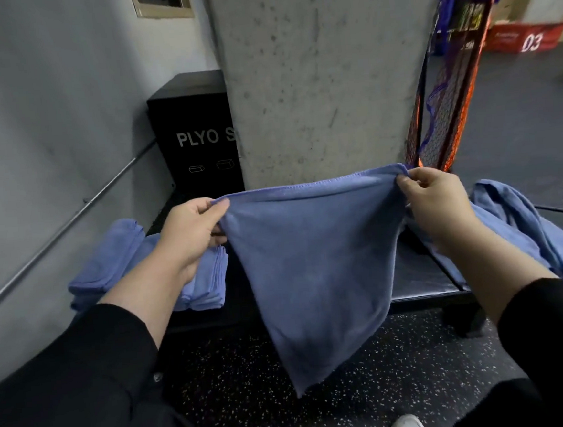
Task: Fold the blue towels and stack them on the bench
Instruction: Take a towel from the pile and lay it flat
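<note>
Blue towel (pixel 311 261) pinched taut, left hand (pixel 191 234), right hand (pixel 437 204)

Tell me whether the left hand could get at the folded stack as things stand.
Probably yes: the left hand hovers right over the folded stack on the bench, nothing between. But it pinches the held towel, so it must let go first.

Black bench (pixel 413 280) — folded towels (pixel 205 286) left, loose towels (pixel 523 228) right.

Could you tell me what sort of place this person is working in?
Most likely a gym: a black box marked PLYO stands by the concrete pillar, the floor is speckled rubber, and a padded bench holds towels.
</note>
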The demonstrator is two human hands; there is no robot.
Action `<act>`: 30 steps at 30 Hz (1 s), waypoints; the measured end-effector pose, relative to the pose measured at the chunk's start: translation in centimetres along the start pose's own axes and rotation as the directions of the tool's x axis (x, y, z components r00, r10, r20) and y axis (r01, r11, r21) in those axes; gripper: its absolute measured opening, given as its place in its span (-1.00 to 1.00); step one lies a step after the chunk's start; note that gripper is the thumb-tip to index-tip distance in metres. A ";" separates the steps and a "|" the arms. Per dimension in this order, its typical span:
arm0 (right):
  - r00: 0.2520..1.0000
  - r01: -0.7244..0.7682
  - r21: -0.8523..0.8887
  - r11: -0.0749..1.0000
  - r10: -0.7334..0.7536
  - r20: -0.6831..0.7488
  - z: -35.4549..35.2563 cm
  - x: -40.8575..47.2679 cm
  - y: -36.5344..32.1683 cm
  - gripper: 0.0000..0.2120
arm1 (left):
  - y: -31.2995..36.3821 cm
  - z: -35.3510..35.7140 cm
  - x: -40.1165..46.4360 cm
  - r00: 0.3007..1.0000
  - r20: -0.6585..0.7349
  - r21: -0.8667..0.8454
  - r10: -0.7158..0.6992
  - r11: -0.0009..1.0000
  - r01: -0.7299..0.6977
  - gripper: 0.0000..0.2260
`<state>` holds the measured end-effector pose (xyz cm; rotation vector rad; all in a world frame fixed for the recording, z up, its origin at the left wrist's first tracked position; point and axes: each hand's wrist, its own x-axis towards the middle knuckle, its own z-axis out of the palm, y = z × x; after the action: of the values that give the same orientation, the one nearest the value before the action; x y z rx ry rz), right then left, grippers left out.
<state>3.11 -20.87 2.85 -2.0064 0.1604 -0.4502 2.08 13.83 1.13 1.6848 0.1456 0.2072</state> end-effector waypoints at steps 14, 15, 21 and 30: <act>0.992 -0.121 0.131 0.984 0.116 0.048 2.8 2.0 2.3 -0.82 | -0.9 2.4 2.7 0.995 -0.100 0.113 -0.015 0.993 0.027 -0.79; 0.994 -0.108 0.134 0.985 0.105 0.029 3.5 2.6 2.8 -0.81 | -1.1 2.8 3.4 0.995 -0.104 0.110 -0.012 0.994 0.023 -0.80; 1.000 0.004 0.014 1.000 -0.005 0.026 8.5 10.5 3.9 -0.82 | -1.4 5.5 13.7 0.997 -0.072 0.089 -0.034 0.995 0.041 -0.68; 0.746 0.183 -0.662 0.727 0.336 0.575 16.3 3.1 13.2 -0.41 | -16.4 13.0 6.4 0.843 0.466 0.862 -0.267 0.351 -0.366 -0.47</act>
<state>13.28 -14.37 -14.55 -2.7575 -0.0525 0.5162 11.64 4.65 -16.31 2.8881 -0.3103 -0.4478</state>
